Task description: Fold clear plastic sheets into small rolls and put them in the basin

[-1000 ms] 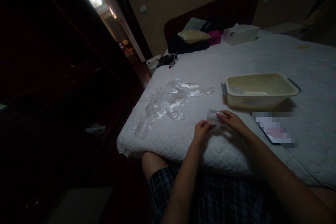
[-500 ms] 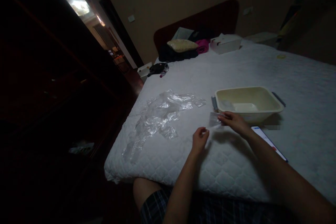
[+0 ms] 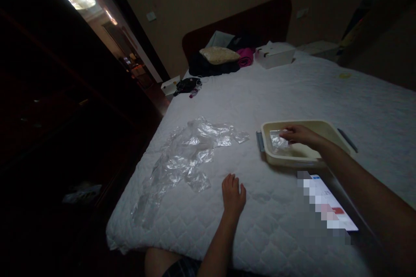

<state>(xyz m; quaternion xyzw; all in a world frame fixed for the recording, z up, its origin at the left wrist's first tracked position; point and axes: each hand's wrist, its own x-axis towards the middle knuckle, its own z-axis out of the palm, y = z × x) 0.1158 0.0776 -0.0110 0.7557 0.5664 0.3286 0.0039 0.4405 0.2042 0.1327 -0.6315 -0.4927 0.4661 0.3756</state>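
My right hand (image 3: 299,135) reaches over the cream plastic basin (image 3: 292,162), its fingers closed on a small clear plastic bag (image 3: 277,140) at the basin's left inner side. Whether other clear plastic lies beneath that bag I cannot tell. My left hand (image 3: 233,191) is on or just above the white quilted bed cover, fingers apart and holding nothing. To its left lie several clear plastic bags (image 3: 195,147), spread in an overlapping, shiny heap. A lit phone (image 3: 338,207), partly pixelated, rests below the basin, near my right forearm.
On the bed's far end are a beige pillow (image 3: 220,55), a rolled magenta cloth (image 3: 245,57) and a white box (image 3: 275,55) by the headboard (image 3: 273,13). A black item (image 3: 187,86) and small bottle (image 3: 195,91) lie at the left edge. A grey handle (image 3: 260,141) juts from the basin.
My right hand has carried the small bag from in front of the basin to inside it. My left hand has drawn back, down and leftward, and its fingers have opened. The view has shifted slightly.
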